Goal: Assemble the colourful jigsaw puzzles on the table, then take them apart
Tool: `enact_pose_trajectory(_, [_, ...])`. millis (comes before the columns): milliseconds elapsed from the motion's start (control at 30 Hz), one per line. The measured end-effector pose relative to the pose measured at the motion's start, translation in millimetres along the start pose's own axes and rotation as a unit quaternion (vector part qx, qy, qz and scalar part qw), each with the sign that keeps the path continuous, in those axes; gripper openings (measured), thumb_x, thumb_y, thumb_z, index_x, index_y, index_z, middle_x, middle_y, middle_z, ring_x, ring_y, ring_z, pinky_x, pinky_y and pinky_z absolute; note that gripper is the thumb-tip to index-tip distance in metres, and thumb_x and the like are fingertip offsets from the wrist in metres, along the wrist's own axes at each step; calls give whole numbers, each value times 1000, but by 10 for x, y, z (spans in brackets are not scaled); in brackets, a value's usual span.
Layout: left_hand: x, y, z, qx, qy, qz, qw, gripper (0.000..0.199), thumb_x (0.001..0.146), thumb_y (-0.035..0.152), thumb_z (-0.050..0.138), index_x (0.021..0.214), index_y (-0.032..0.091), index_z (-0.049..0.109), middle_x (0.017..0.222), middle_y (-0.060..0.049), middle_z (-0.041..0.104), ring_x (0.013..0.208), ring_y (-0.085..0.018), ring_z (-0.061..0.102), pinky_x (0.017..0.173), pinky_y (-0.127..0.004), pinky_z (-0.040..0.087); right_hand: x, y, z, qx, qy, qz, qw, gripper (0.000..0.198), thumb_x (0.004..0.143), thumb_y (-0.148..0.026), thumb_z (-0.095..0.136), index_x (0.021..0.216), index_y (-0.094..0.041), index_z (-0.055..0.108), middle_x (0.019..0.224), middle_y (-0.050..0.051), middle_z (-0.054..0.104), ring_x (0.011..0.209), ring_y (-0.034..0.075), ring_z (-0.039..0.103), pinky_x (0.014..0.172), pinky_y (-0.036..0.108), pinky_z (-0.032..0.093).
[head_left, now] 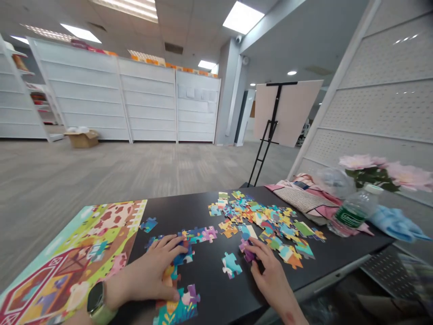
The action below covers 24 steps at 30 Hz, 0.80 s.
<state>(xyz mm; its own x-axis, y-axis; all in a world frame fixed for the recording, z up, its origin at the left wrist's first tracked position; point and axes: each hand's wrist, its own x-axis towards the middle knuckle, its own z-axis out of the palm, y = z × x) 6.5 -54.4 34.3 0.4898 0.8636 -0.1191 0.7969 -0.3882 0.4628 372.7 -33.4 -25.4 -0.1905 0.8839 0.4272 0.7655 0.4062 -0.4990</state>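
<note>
My left hand [152, 271], with a watch on its wrist, lies spread over a partly joined strip of jigsaw [199, 235] and hides some of it. The strip's lower end [177, 309], teal with plants, sticks out below my thumb. On the right, the fingertips of my right hand [269, 266] grip a purple puzzle piece [248, 251] at the table surface. A loose light-blue piece [232, 264] lies between my hands. Beyond my right hand spreads a heap of loose puzzle pieces [260, 214]. One blue piece [149, 224] sits apart, above my left hand.
A farm picture sheet [111, 221] covers the left of the black table [216, 298]. Cloths [304, 201], a water bottle [353, 212] and pink flowers [379, 169] stand or lie at the right. Behind are an easel [270, 126], a cardboard box [82, 137] and white shelving [149, 104].
</note>
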Motion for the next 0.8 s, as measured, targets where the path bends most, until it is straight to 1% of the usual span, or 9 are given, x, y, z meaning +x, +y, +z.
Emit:
enact_pose_trajectory(100, [-6,8,-58,8,13,15,1000,71,66,42,82,132,33,59,153,-8,45,144,-40,31,116,-58,29,3,49,20,6,1,-2,1000,42,85,-15,45,116,-27,71,133,7,63,125,25,60,107,48,50])
enact_pose_trajectory(200, [4,30,-96,10,22,26,999,55,71,42,79,123,32,63,144,-7,50,139,-37,37,114,-54,32,13,66,20,4,-3,-8,1000,39,88,-17,46,114,-27,72,132,8,64,124,25,60,106,49,51])
enact_pose_trajectory(333, [26,47,-107,9,41,45,998,32,83,41,71,113,30,65,134,-6,54,130,-31,44,111,-47,36,14,26,-1,-9,13,-10,1000,27,94,-30,52,112,-26,73,129,10,66,122,28,60,106,51,50])
enact_pose_trajectory(433, [40,56,-108,5,50,58,997,21,89,41,64,106,28,66,133,-6,55,129,-30,45,108,-45,38,16,-16,-21,-21,18,-4,1000,26,96,-38,55,112,-27,72,127,10,67,122,29,60,105,52,50])
enact_pose_trajectory(533, [53,60,-105,-1,46,54,997,17,90,39,63,101,27,65,137,-6,54,132,-31,44,110,-45,38,24,-49,-43,-17,4,-11,1000,25,97,-38,54,111,-26,72,120,9,70,116,28,63,102,50,52])
enact_pose_trajectory(700, [61,50,-89,-10,23,39,999,20,88,38,65,105,27,62,148,-6,50,144,-32,35,117,-49,32,21,-81,-72,-3,-10,-20,1000,23,98,-35,52,108,-25,70,111,9,72,108,27,65,97,46,54])
enact_pose_trajectory(800, [55,44,-79,-15,9,24,1000,22,88,37,64,108,28,61,150,-6,48,144,-31,34,117,-51,30,24,-69,-65,-4,-9,-17,1000,23,97,-35,52,107,-25,70,108,9,73,105,26,66,95,45,55])
